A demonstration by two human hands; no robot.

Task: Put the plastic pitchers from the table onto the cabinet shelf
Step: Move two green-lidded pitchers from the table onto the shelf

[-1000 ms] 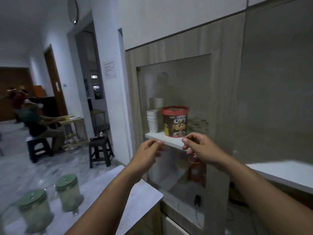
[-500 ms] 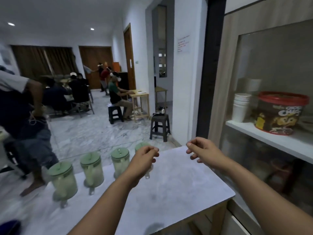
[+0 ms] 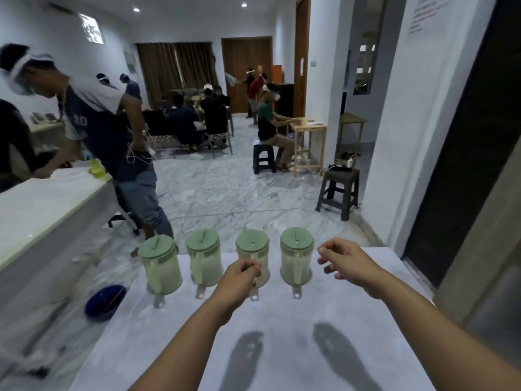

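Several clear plastic pitchers with green lids stand in a row along the far edge of the white table (image 3: 282,340), handles facing me. The leftmost pitcher (image 3: 162,266) and the second pitcher (image 3: 204,258) stand apart from my hands. My left hand (image 3: 239,280) is curled in front of the third pitcher's (image 3: 252,246) handle and hides most of it; I cannot tell whether it touches. My right hand (image 3: 346,263) hovers just right of the rightmost pitcher (image 3: 296,258), fingers loosely bent and apart, holding nothing. The cabinet shelf is out of view.
The cabinet's wooden side (image 3: 485,263) rises at the right edge. A person (image 3: 107,122) bends over a white counter (image 3: 42,210) on the left. A blue basin (image 3: 104,301) lies on the floor by the table. A dark stool (image 3: 339,190) stands beyond, with seated people further back.
The view has swung left from the cabinet shelf to the table. Both hands, still holding nothing, now hang over the table close to the row of pitchers.
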